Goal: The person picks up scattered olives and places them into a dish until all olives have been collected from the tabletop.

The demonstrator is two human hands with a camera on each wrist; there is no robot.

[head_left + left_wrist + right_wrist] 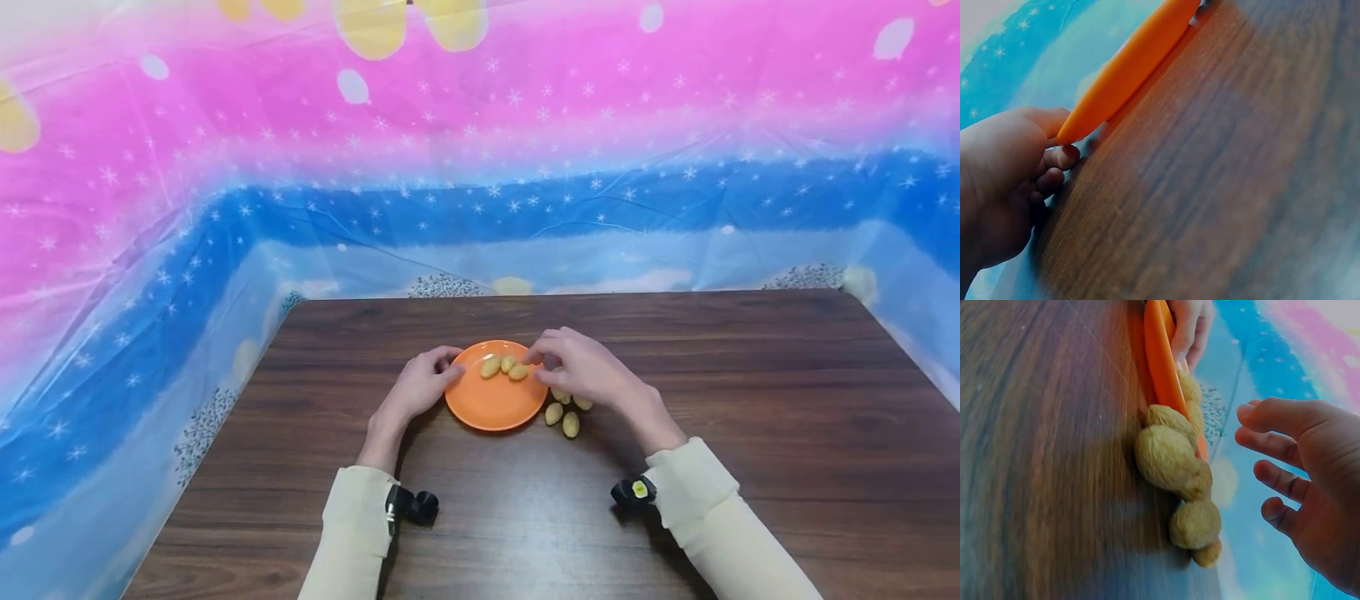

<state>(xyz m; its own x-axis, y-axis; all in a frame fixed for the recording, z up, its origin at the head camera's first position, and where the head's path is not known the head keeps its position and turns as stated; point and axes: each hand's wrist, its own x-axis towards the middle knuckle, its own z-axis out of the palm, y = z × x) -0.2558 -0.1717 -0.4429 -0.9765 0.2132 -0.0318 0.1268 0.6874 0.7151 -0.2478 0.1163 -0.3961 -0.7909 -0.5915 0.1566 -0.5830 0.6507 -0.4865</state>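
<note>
An orange plate (495,410) lies on the table. My left hand (422,382) pinches its left rim, thumb on top and fingertips below the edge, as the left wrist view shows. Three oval, yellow-brown, wrinkled pieces (491,367), like small potatoes or nuts, rest on the plate's far half. Several more such pieces (572,425) lie on the table against the plate's right side, some partly hidden by my right hand (588,367). That hand hovers over the right rim with relaxed, parted fingers (1279,481) and nothing between them.
The dark wood-grain table (300,550) spreads out around the plate. A pink and blue snowflake-printed cloth (480,200) hangs along its back and sides. Small black cameras (423,507) sit on both wrists, just past the sleeve cuffs.
</note>
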